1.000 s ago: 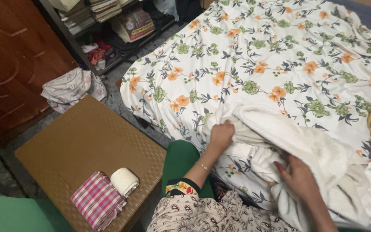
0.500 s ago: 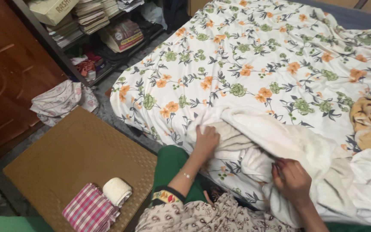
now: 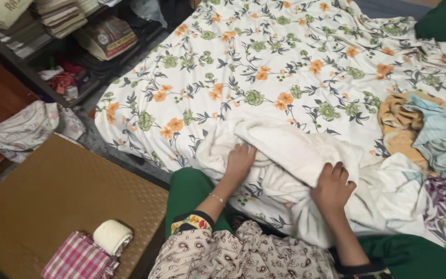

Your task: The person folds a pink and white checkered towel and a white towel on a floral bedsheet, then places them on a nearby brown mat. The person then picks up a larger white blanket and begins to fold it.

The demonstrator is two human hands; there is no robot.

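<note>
Floral bed sheet [image 3: 285, 67]: left hand [image 3: 239, 161], right hand [image 3: 331, 187], fingers curled gripping white towel [image 3: 295, 150].

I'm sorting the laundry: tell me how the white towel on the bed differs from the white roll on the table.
The white towel lies loose and rumpled; the roll is tightly rolled. The towel is far larger. Both hands, left and right, touch the towel; nothing touches the roll. Both are white cloth.

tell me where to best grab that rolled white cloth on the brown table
Probably around the middle of the rolled white cloth, coming from above. It lies on its side as a short cylinder, and the pink checked cloth touches its lower left, so the top is freest.
</note>
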